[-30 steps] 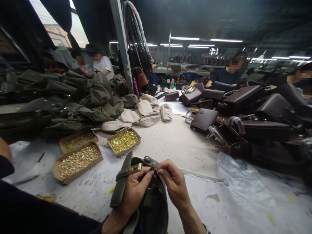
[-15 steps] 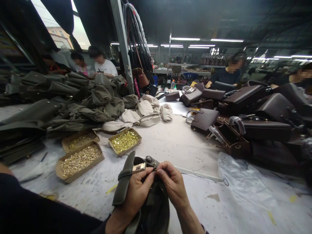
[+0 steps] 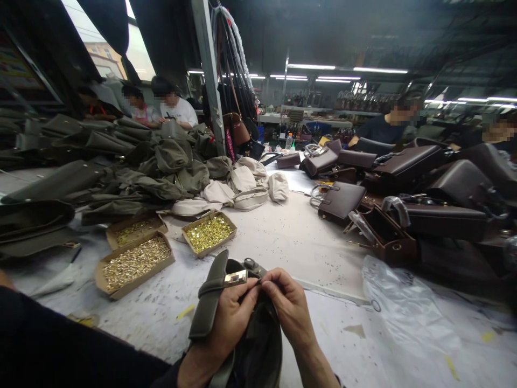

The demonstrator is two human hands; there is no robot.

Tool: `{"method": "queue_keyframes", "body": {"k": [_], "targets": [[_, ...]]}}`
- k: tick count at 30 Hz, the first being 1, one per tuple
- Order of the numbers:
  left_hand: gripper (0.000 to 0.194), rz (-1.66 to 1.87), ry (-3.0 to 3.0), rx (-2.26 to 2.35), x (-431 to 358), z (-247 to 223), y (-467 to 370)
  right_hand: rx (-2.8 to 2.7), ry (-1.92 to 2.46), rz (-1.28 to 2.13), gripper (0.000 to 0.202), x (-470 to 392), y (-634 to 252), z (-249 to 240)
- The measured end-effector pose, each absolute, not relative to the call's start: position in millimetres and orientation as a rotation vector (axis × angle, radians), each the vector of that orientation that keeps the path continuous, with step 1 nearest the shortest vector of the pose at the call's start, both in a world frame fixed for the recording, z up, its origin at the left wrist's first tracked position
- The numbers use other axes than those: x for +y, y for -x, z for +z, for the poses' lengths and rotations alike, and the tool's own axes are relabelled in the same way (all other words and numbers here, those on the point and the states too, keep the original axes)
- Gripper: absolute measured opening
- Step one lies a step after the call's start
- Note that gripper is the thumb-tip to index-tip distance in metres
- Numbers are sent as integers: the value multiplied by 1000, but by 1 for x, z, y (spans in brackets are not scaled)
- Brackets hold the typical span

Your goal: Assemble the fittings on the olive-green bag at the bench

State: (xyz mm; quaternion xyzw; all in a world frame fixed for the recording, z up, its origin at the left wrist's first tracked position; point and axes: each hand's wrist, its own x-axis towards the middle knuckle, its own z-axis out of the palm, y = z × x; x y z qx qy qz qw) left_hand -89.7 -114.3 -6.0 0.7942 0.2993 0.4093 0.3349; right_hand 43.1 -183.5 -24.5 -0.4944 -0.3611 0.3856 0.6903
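olive strap [image 3: 210, 302] upright, both hands [image 3: 230, 323] gripping

Both hands [image 3: 258, 318] have lifted the olive bag [image 3: 246, 345] slightly closer together.

One head-worn camera looks forward and down, close over the worktable [image 3: 299, 242], with the workshop receding beyond.

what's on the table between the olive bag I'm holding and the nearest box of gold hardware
In the head view, only bare white table separates the olive bag from the nearest box; a yellow scrap lies off to the left.
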Motion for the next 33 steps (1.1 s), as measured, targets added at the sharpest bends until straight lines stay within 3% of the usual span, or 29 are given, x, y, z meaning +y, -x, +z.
{"method": "queue_keyframes", "body": {"k": [23,33], "targets": [[21,1270,-2429,742,-114,-18,96,-742,1150,849,34,-185,-37,-22],[18,1182,-2453,648,-119,-11,98,-900,1134,580,13,-191,-37,-26]]}}
